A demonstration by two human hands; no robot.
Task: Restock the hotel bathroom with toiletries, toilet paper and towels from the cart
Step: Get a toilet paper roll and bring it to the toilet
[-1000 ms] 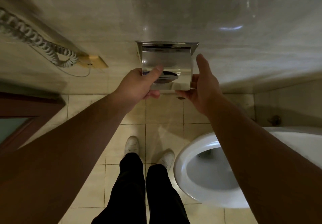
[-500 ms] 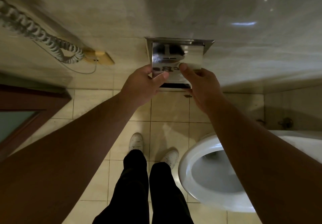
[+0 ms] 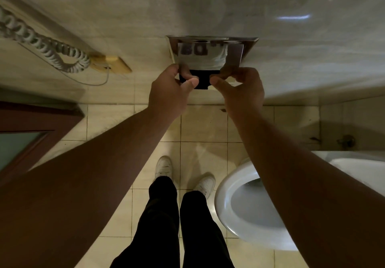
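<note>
Toilet-paper step: left hand (image 3: 168, 92) and right hand (image 3: 239, 88) each pinch holder flap (image 3: 208, 59) lower edge. Next, probably lower it shut.

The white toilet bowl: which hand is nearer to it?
Right. The right hand is at the shiny metal wall holder, above the white toilet bowl; the left hand is farther left.
</note>
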